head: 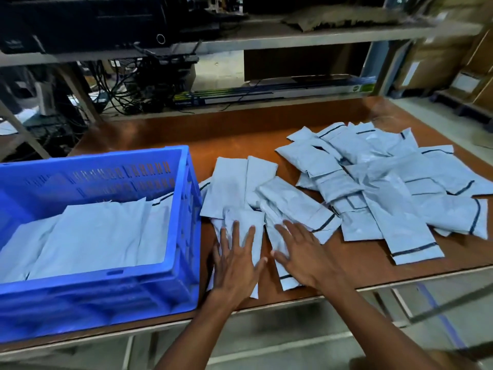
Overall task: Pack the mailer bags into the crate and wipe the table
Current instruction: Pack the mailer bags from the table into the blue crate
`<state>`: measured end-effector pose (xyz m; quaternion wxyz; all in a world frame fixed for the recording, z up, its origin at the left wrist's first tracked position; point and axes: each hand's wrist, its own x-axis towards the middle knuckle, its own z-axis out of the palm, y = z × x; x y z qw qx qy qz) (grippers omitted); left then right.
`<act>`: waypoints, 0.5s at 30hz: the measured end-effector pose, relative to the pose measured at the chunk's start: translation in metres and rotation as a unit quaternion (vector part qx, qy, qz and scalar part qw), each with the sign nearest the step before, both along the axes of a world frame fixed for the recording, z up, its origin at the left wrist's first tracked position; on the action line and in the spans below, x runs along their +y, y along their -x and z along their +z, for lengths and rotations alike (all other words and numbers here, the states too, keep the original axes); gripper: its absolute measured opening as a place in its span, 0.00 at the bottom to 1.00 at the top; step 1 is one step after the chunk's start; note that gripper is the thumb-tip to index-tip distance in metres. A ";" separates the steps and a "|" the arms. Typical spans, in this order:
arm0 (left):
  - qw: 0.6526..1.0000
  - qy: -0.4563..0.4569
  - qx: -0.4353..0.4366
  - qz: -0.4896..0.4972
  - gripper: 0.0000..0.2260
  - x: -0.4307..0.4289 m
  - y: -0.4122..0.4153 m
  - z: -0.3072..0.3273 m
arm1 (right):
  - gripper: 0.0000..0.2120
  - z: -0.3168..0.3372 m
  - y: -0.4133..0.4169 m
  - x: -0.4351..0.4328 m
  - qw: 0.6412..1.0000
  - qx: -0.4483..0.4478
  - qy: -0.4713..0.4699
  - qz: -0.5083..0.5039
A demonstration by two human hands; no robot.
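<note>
Both of your hands lay flat with fingers spread, gripping nothing. Your left hand (pixel 236 263) pressed on one pale grey mailer bag (pixel 244 213) just right of the crate, and your right hand (pixel 302 256) pressed on a neighbouring bag (pixel 271 236) beside it. These two bags belonged to a small cluster (pixel 234 182) by the table's near edge, where the bags touched and overlapped. More bags (pixel 88 236) lay stacked inside the blue crate (pixel 93 303), which stood at the table's left end. A larger loose pile (pixel 386 182) sprawled to the right, apart from the crate. Many bags showed a dark stripe near one end. The brown table (pixel 253 137) bore all of this. Behind it, a shelf (pixel 266 41) held black equipment (pixel 93 20), with tangled cables (pixel 128 84) underneath. A long box (pixel 266 93) below showed green and blue print too blurred to read.
</note>
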<state>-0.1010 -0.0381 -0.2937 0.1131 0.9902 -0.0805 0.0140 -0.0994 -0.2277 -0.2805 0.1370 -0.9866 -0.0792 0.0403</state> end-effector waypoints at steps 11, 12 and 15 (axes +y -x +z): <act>1.000 -0.025 -0.004 -0.004 0.27 0.001 0.003 -0.017 | 0.30 -0.019 -0.001 0.017 0.998 0.018 0.048 -0.038; 1.000 -0.024 0.003 -0.002 0.27 0.000 0.003 -0.015 | 0.29 -0.013 0.001 0.017 0.999 -0.017 0.048 -0.013; 1.000 -0.006 0.003 0.009 0.26 -0.005 0.004 0.003 | 0.22 -0.003 0.010 0.015 0.994 -0.101 0.027 0.042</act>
